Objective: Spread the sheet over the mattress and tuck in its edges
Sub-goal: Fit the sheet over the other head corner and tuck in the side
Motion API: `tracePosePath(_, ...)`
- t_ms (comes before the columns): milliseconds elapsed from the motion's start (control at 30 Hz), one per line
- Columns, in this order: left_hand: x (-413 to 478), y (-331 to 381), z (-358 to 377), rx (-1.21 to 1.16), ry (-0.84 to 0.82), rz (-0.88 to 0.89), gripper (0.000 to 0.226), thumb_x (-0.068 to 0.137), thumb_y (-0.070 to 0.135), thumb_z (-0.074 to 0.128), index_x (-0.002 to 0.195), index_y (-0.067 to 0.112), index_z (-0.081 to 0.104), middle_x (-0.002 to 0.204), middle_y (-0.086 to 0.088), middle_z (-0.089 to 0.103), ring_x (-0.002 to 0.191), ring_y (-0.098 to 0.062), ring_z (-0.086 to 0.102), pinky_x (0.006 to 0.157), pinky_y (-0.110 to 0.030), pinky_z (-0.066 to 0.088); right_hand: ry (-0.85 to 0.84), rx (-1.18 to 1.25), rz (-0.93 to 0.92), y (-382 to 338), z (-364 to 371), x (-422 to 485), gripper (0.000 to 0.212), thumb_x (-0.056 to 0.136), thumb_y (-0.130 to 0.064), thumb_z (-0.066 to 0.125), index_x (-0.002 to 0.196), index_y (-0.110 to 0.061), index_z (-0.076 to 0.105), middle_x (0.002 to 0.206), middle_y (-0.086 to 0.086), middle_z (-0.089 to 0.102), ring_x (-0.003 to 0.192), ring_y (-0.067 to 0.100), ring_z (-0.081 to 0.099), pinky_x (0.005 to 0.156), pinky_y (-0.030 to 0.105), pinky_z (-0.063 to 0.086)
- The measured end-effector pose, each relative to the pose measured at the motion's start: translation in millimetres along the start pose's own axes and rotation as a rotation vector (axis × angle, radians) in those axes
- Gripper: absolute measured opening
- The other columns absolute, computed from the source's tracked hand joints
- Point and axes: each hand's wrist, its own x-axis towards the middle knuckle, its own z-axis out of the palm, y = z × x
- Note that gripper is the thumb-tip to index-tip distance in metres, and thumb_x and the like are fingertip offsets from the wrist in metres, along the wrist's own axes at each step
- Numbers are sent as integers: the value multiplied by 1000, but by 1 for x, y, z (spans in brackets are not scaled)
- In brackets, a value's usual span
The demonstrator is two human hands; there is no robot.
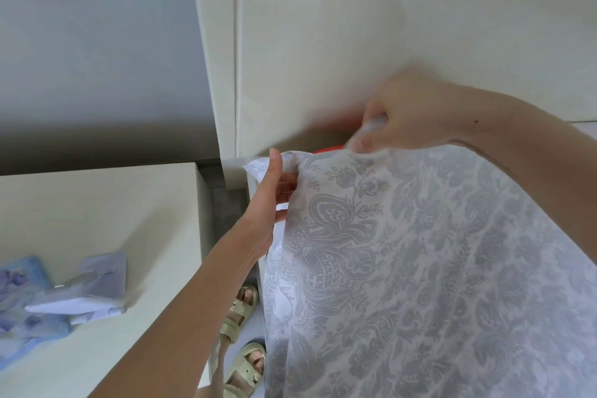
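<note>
A white sheet (420,268) with a grey floral pattern covers the lower right of the head view and hides the mattress beneath it. My left hand (269,203) pinches the sheet's near corner at the bed's left edge, thumb on top. My right hand (397,116) is closed on the sheet's top hem, up against the cream headboard (355,26). A sliver of red (329,149) shows under the hem between my hands.
A cream bedside cabinet (97,220) stands left of the bed, with blue and lilac items (80,287) on top. A narrow gap of floor lies between cabinet and bed, where my feet in beige sandals (242,333) stand. Grey wall at upper left.
</note>
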Motion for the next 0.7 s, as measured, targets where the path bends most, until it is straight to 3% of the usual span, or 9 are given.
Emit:
tracePosePath(100, -2, 1, 0, -28, -8, -47, 70, 86, 71, 23, 96, 13, 62, 98, -4, 66, 80, -13, 59, 69, -24, 43, 408, 259, -65, -3, 6, -1, 20, 80, -31, 66, 72, -13, 64, 59, -8, 47, 68, 15, 48, 64, 27, 33)
tracePosePath(200, -4, 1, -1, -22, -29, -21, 66, 87, 69, 23, 95, 16, 61, 93, -3, 68, 71, -10, 59, 66, -24, 41, 789, 568, -55, -6, 26, -9, 11, 75, -27, 71, 75, -16, 71, 67, -9, 59, 71, 13, 56, 68, 30, 41)
tracePosePath(233, -4, 2, 0, -11, -42, -20, 65, 88, 68, 23, 97, 17, 62, 91, -1, 69, 70, -10, 60, 65, -24, 41, 916, 536, -37, -6, 33, -8, 11, 73, -29, 71, 73, -18, 71, 71, -6, 62, 74, 17, 57, 71, 34, 41)
tracePosePath(300, -4, 3, 0, 13, -67, -28, 65, 87, 69, 24, 108, 22, 64, 96, 2, 72, 80, -11, 65, 70, -27, 45, 1075, 173, 56, -5, 49, 5, 17, 69, -39, 71, 67, -22, 71, 77, -3, 62, 76, 25, 56, 71, 34, 31)
tracePosePath(367, -4, 5, 0, 13, -109, -49, 66, 85, 71, 26, 118, 27, 63, 107, 0, 72, 98, -17, 68, 82, -33, 51, 1031, -69, 145, -7, 63, 26, 21, 62, -41, 75, 59, -21, 71, 70, 1, 58, 68, 27, 55, 62, 31, 23)
tracePosePath(467, -4, 11, 3, -35, -178, -63, 69, 79, 70, 34, 123, 24, 62, 114, -2, 70, 106, -18, 66, 96, -37, 49, 887, -94, 200, -18, 75, 47, 15, 68, -31, 77, 68, -17, 72, 74, 3, 63, 68, 28, 61, 55, 26, 25)
tracePosePath(567, -3, 17, 4, -32, -177, -34, 67, 75, 69, 37, 118, 25, 65, 111, -1, 71, 105, -16, 66, 98, -37, 47, 690, -20, 245, -26, 82, 66, 16, 90, -21, 57, 99, -14, 68, 99, 6, 67, 94, 27, 62, 65, 29, 35)
tracePosePath(700, -1, 24, 4, 86, -157, 19, 69, 75, 73, 32, 116, 30, 65, 109, 5, 72, 105, -11, 66, 96, -36, 47, 483, 81, 218, -23, 81, 82, 24, 85, -23, 63, 108, -14, 68, 110, 5, 67, 104, 22, 61, 80, 26, 43)
